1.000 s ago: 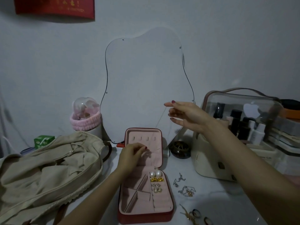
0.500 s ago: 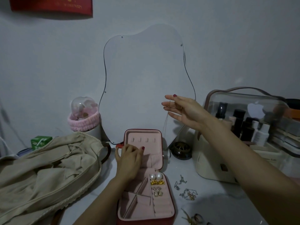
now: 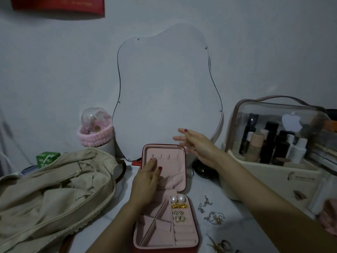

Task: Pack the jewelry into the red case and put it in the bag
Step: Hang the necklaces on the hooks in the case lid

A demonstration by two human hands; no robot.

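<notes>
Pale grey wall fills the background, with a wavy-edged mirror (image 3: 164,92) leaning against it and a red hanging (image 3: 58,5) at the top left. Below it my white worktop (image 3: 237,221) carries the red case (image 3: 165,203), which stands open in front of me: its lid is upright with a pink lining and a row of small hooks, and its tray lies flat toward me. In the tray's right column sit a pair of pearl earrings (image 3: 177,199), then gold earrings (image 3: 179,205), checkered studs (image 3: 177,213) and pale studs (image 3: 180,219) just below them.

My left hand (image 3: 145,181) rests flat against the inside of the lid, fingers straight and together, gripping nothing. My right hand (image 3: 196,143) hovers above the lid's upper right corner with the fingers spread. A thin necklace chain (image 3: 180,138) seems to hang from its fingertips, but it is too faint for me to tell whether I am pinching it.

More silver and gold jewelry (image 3: 212,215) lies loose on the worktop just right of the case, with rings (image 3: 223,244) nearer the front edge. The beige bag (image 3: 54,194) slumps open at my left, well clear of the case. Behind it stand a green carton (image 3: 47,158) and a white cup wrapped in a pink headband (image 3: 95,136). At the right a clear-lidded cosmetics organizer (image 3: 277,143) holds bottles.
</notes>
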